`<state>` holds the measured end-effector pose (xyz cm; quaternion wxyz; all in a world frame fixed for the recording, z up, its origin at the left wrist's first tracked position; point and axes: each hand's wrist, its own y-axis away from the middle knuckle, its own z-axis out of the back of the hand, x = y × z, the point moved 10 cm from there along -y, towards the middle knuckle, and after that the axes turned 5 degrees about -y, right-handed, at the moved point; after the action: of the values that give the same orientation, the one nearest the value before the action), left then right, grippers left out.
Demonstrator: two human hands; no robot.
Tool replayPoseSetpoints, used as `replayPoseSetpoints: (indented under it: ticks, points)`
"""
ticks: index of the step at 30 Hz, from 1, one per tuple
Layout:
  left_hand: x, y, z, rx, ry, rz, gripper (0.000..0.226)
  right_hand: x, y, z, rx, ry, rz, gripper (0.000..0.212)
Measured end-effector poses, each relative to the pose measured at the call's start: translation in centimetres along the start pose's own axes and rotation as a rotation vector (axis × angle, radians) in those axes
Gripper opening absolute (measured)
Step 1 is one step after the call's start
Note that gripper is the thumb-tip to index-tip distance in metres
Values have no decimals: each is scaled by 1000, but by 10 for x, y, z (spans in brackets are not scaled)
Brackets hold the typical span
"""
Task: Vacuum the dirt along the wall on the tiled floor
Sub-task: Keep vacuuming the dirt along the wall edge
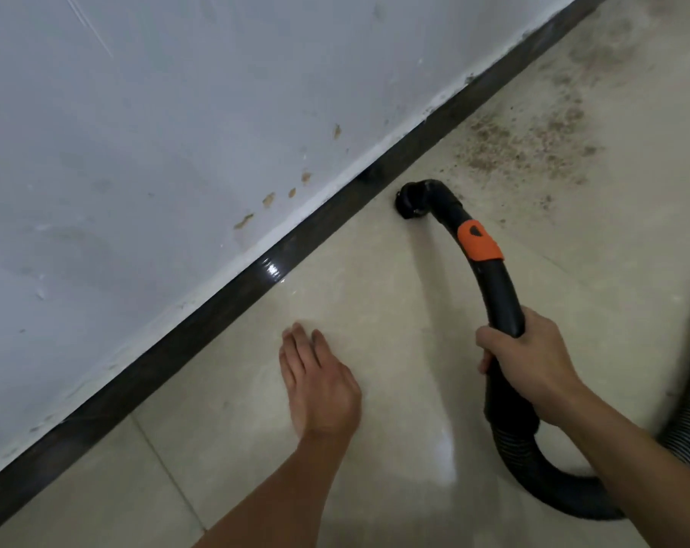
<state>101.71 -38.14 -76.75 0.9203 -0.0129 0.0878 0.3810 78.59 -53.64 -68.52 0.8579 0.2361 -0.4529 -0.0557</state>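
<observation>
Just out from the skirting board, over the tiled floor: mouth of the vacuum tube, black, turned down toward the tile, near the board but apart from it. Touching the tile or not, cannot tell. Farther from the board, curving back toward the camera: rest of the rigid tube, with an orange collar partway along. Gripped below the collar by the right hand, fingers and thumb curled round it, back of the hand up. Past that grip, ribbed hose looping away from the board, blurred farther out.

Between the board and the tube: left hand, holding nothing, fingers straight and close together, palm down, tips pointing toward the board. Resting on the tile or hovering just above, cannot tell.

Farther along the board, beyond the mouth: dirt, brown grit and dust scattered over the pale tile, thickest a little out from the board, thinner at its foot, apart from the mouth and well apart from the left hand.

Above the board: white wall, scuffed, with a few small brown marks in a slanting row just over the board's top edge. Thin grout line running out across the tile from the board.
</observation>
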Motion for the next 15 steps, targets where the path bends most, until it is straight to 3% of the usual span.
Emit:
replayPoseSetpoints:
  ticks: [3, 7, 10, 15]
  points:
    - [-1, 1, 1, 9, -3, -17, 56, 2, 3, -18, 120, 35, 15, 12]
    - [0, -1, 0, 9, 0, -9, 56, 11, -13, -9, -10, -31, -19, 14]
    - [0, -1, -1, 17, 0, -17, 56, 20, -13, -19, 19, -56, -5, 13]
    - [2, -3, -2, 27, -9, -8, 57, -3, 33, -28, 177, 195, 49, 16]
